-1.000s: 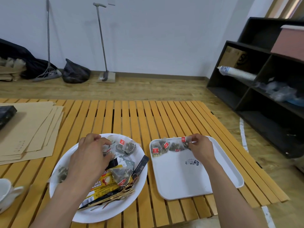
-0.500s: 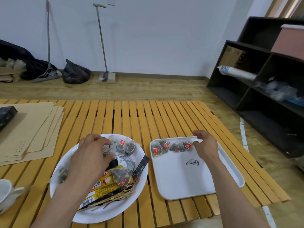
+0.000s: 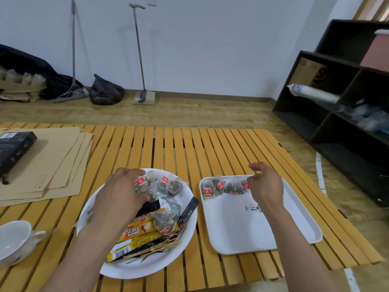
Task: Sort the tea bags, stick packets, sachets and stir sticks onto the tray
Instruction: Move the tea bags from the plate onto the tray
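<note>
A: Right, the tea bags (image 3: pixel 226 186) sit in a row along the tray's (image 3: pixel 263 232) far edge, the row running left to right, red tags mostly facing up.

B: And the hands?

A: The left hand (image 3: pixel 120 197) is in the plate (image 3: pixel 134 268), fingers closed round another tea bag (image 3: pixel 142 185). The right hand (image 3: pixel 266 186) hovers at the row's right end, fingers loosely curled, holding nothing I can see.

B: Risks?

A: The strings could snag and drag a neighbour along. The yellow stick packets (image 3: pixel 134 234) lie slanted, low-left to upper-right, with the stir sticks (image 3: pixel 162 245) below them.
</note>
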{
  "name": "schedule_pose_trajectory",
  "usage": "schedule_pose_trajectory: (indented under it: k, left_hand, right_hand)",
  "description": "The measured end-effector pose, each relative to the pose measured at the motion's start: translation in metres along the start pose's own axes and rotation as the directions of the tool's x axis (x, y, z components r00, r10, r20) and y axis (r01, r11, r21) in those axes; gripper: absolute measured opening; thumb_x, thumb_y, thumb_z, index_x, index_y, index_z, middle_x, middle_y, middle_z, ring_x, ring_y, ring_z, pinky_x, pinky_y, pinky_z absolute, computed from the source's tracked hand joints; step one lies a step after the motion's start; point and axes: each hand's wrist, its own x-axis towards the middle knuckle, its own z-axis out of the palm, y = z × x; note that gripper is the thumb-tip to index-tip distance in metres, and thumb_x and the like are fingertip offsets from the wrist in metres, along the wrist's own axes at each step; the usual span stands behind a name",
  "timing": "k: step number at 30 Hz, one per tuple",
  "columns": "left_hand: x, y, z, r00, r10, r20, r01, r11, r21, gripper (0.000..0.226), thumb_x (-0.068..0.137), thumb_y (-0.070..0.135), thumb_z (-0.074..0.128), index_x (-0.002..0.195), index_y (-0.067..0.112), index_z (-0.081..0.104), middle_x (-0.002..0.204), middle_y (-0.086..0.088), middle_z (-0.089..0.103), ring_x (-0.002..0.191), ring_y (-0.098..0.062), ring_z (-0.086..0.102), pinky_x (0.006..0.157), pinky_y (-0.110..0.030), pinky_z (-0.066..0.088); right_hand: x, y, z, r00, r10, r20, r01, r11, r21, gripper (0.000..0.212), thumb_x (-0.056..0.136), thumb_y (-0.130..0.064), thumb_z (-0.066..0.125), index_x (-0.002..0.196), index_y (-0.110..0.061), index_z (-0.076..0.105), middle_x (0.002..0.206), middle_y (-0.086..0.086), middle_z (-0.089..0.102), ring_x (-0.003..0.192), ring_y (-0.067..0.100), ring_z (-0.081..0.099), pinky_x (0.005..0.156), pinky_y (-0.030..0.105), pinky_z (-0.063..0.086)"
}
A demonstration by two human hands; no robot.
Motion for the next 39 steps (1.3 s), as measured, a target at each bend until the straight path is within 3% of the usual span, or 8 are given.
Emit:
schedule_pose_trajectory:
  k: [5,8,12,17,21,30,36,39]
  left_hand:
    - [-0.001,0.004,0.002,1.0,0.019,-0.021,-0.02,0.999,-0.034,0.005,0.082,0.029,0.079,0.081,0.033,0.076,0.101,0.008,0.069,0.084,-0.014,0.061,0.059,-0.028,0.043]
    - [-0.002,0.007,0.0,0.998,0.043,-0.053,-0.046,0.998,-0.049,0.022,0.082,0.023,0.077,0.063,0.031,0.072,0.081,0.014,0.065,0.071,-0.009,0.061,0.054,-0.028,0.05]
    - [-0.002,0.008,-0.002,0.998,0.046,-0.052,-0.048,0.998,-0.046,0.02,0.082,0.028,0.078,0.064,0.031,0.07,0.08,0.015,0.064,0.07,-0.008,0.061,0.053,-0.026,0.047]
    - [-0.001,0.004,-0.001,0.999,0.042,-0.008,-0.042,0.999,-0.027,0.022,0.077,0.043,0.082,0.095,0.032,0.076,0.105,0.006,0.068,0.088,-0.015,0.066,0.063,-0.03,0.05]
    - [0.0,0.006,-0.001,0.999,0.047,0.017,-0.047,0.998,0.037,0.029,0.074,0.037,0.086,0.101,0.031,0.075,0.11,0.004,0.065,0.104,-0.02,0.059,0.067,-0.033,0.049]
    - [0.001,0.006,0.01,0.999,0.033,0.033,-0.032,0.999,-0.032,0.021,0.084,0.018,0.077,0.074,0.035,0.072,0.103,0.007,0.063,0.101,-0.019,0.056,0.071,-0.04,0.055]
    - [0.002,0.006,0.012,0.997,0.067,-0.042,-0.069,0.996,-0.049,0.017,0.084,0.022,0.077,0.079,0.037,0.069,0.115,0.005,0.062,0.11,-0.021,0.057,0.07,-0.037,0.054]
    - [0.001,0.006,0.012,0.996,0.081,-0.039,-0.084,0.995,-0.06,0.024,0.084,0.021,0.078,0.076,0.04,0.065,0.115,0.004,0.061,0.111,-0.021,0.057,0.067,-0.035,0.053]
  right_hand:
    - [-0.062,-0.076,0.027,0.878,-0.411,0.247,0.372,0.909,0.191,0.031,0.091,-0.028,0.071,0.121,-0.029,0.068,0.118,-0.016,0.068,0.096,-0.002,0.062,0.077,0.017,0.051]
    - [-0.081,-0.092,0.062,0.744,-0.554,0.373,0.565,0.82,0.091,0.041,0.086,-0.05,0.072,0.121,-0.03,0.068,0.128,-0.012,0.062,0.117,0.008,0.053,0.091,0.028,0.047]
    - [-0.088,-0.096,0.085,0.757,-0.597,0.263,0.622,0.783,-0.012,0.019,0.092,-0.037,0.066,0.099,-0.023,0.076,0.111,-0.008,0.069,0.108,0.017,0.057,0.086,0.029,0.048]
    - [-0.064,-0.089,0.058,0.896,-0.307,0.32,0.17,0.905,0.39,0.007,0.092,-0.022,0.068,0.093,-0.019,0.073,0.096,-0.005,0.075,0.089,0.008,0.065,0.076,0.028,0.052]
    - [-0.051,-0.077,0.026,0.846,-0.125,0.519,-0.277,0.728,0.627,0.005,0.09,-0.012,0.07,0.09,-0.013,0.074,0.095,0.01,0.079,0.081,0.018,0.067,0.074,0.036,0.051]
    - [-0.037,-0.047,-0.014,0.867,-0.085,0.491,-0.348,0.603,0.718,0.008,0.094,-0.004,0.058,0.095,-0.004,0.066,0.105,0.01,0.078,0.098,0.026,0.075,0.079,0.037,0.055]
    - [-0.011,-0.015,-0.031,0.877,0.134,0.461,-0.468,0.45,0.76,0.021,0.09,-0.001,0.057,0.105,0.009,0.068,0.104,0.017,0.076,0.082,0.026,0.061,0.07,0.031,0.052]
    - [0.002,0.008,-0.04,0.919,0.291,0.265,-0.389,0.578,0.717,0.019,0.092,-0.004,0.056,0.102,0.003,0.07,0.099,0.018,0.077,0.082,0.024,0.068,0.073,0.03,0.055]
